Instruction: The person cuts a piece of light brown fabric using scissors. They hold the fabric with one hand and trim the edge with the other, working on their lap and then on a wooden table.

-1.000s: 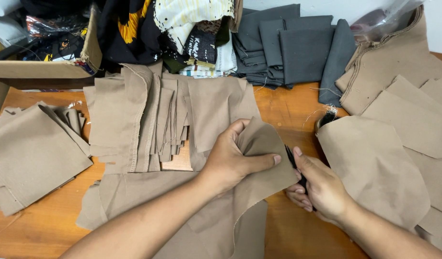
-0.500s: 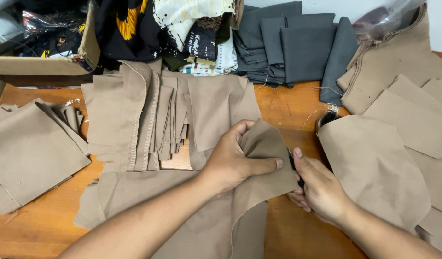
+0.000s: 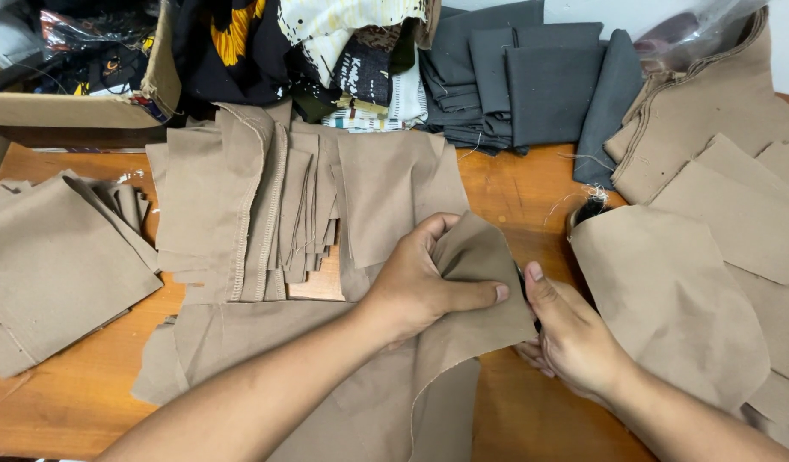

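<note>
Two hands work at the middle of a wooden table (image 3: 531, 188). The left hand (image 3: 416, 287) grasps a tan fabric piece (image 3: 476, 295), thumb pressed along its folded edge and fingers curled behind the raised flap, which stands up off the larger tan cloth (image 3: 266, 338) spread beneath the forearm. The right hand (image 3: 570, 338) lies just beside that flap, thumb up against its right edge, fingers closed around a dark tool (image 3: 523, 287) whose kind I cannot tell. Behind the hands sits a row of overlapping tan strips (image 3: 258, 197). A folded tan stack (image 3: 56, 265) lies at the left edge, well apart. Tan cut panels (image 3: 694, 282) cover the right side. Folded grey cloth (image 3: 531, 77) and patterned fabrics (image 3: 326, 43) sit at the back, beside a cardboard box (image 3: 78, 107).
</note>
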